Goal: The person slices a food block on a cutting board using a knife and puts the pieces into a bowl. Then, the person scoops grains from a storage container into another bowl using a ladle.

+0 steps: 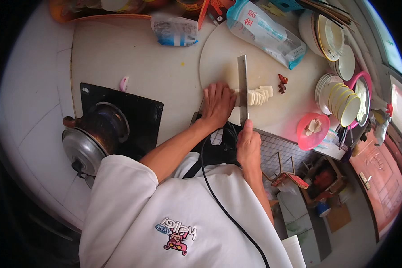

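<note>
A broad cleaver (242, 87) stands on edge over the round cutting board (217, 53), and my right hand (249, 144) is closed around its handle. Left of the blade, my left hand (220, 103) has its fingers bent down against a pale piece of food, mostly hidden beneath the fingertips and blade. Thin white slices (261, 95) lie overlapping in a row just right of the cleaver. Farther right on the board sit several small dark red pieces (282, 83), perhaps dried chilli.
A kettle (87, 147) stands on the black gas stove (144, 117) at left. A pink bowl (305, 134) with pale pieces, stacked bowls (349, 109) and a plastic food bag (264, 33) border the board. A purple-and-white piece (124, 83) lies behind the stove. A black cable (217, 201) crosses my shirt.
</note>
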`<state>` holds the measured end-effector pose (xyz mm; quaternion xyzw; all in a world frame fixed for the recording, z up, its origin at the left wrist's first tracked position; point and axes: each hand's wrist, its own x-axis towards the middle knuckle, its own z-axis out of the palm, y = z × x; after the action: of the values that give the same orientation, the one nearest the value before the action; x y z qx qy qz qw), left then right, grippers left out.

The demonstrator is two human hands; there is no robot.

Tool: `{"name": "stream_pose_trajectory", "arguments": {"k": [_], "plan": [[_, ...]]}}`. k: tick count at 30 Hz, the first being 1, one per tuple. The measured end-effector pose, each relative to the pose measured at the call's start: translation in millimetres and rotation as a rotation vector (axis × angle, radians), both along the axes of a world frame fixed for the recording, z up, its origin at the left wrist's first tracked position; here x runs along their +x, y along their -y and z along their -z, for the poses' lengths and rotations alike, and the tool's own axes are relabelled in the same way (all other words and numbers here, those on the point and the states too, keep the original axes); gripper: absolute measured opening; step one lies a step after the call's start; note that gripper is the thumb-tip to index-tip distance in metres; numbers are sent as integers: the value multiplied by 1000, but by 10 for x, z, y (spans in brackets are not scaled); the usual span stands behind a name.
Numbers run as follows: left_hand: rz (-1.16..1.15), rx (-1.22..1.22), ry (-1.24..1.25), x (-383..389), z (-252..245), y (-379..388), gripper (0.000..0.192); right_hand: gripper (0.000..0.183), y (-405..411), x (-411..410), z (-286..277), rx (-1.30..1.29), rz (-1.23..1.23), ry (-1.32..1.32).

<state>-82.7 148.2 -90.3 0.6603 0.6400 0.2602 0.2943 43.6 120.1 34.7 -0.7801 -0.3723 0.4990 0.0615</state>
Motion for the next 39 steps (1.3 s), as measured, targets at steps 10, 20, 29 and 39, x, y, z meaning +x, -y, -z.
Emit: {"name": "stream_pose_trajectory", "arguments": {"k": [10,20,29,39], "plan": [[24,-2,-19,-29,-3,-7,23,82,-143,13,238,7,-68,-23],[42,58,-47,-34,21,31,23,77,54,98,656,197,1,-183],[8,75,40,-79,33,23,25,70,86,72,489,127,107,-140],[4,106,39,-55,-10,24,22,69,188,6,181,156,143,-202]]}}
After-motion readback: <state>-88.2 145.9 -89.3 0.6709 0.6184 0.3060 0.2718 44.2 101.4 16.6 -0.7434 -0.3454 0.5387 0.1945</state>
